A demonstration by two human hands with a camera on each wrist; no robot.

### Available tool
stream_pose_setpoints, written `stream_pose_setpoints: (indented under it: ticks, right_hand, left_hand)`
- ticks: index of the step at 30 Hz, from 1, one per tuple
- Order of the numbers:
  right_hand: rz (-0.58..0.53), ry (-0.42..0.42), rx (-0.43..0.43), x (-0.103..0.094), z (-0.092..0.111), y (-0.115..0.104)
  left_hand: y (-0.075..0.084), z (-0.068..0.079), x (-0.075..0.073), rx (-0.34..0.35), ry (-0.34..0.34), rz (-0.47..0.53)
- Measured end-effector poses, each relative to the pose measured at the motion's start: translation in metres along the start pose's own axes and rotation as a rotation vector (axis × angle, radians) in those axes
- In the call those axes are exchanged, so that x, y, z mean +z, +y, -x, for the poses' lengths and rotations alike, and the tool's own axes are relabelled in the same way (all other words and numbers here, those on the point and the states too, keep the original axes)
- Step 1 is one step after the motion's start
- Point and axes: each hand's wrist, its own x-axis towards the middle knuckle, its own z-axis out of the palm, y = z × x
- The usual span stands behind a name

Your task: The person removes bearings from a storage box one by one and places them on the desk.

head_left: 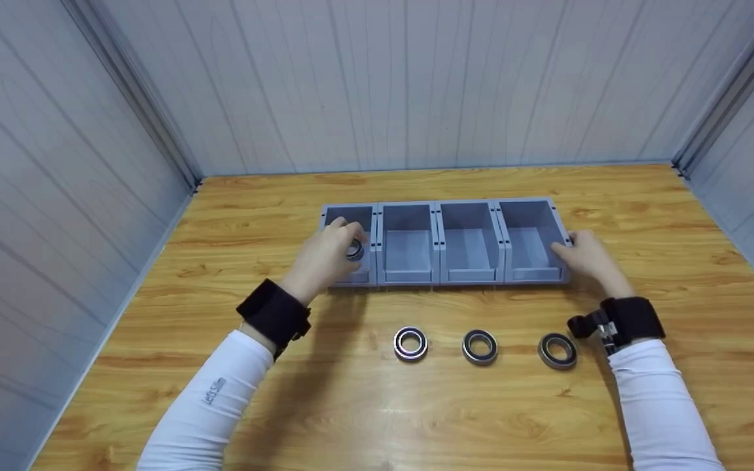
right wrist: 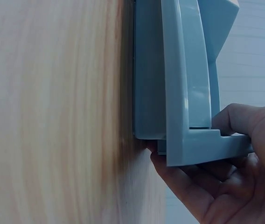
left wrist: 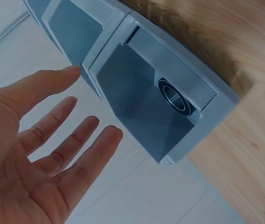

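Observation:
A row of grey-blue storage bins (head_left: 406, 252) stands on the table. My left hand (head_left: 330, 256) is over the leftmost bin, its fingers spread and apart from the bearing in the left wrist view. That ball bearing (left wrist: 174, 97), with a dark seal and metal rings, leans by the low front wall inside the bin (left wrist: 137, 88). At the opposite end, my right hand (head_left: 588, 257) grips the side wall of the rightmost bin (right wrist: 195, 144), thumb inside and fingers outside. Part of those fingers is hidden behind the wall.
Three more bearings lie flat on the wooden table in front of the bins: a left one (head_left: 410, 357), a middle one (head_left: 480, 360) and a right one (head_left: 557, 364). Pale panel walls (head_left: 416, 85) enclose the table at the back and both sides.

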Motion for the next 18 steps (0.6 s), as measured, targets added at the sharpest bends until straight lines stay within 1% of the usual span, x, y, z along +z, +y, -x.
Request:
stream_pose_setpoints:
  ticks: [7,14,18]
  right_hand:
    - [-0.015,-0.008,0.013,0.000,-0.001,0.001]
    - [-0.014,-0.007,0.019,-0.001,-0.001,0.002]
    - [-0.010,0.000,0.019,-0.001,-0.001,0.001]
  left_hand:
    - [-0.007,-0.005,0.000,-0.035,0.006,-0.023]
    - [-0.011,-0.011,0.001,-0.075,-0.025,-0.012]
    - [-0.014,-0.016,0.002,-0.085,-0.034,-0.021]
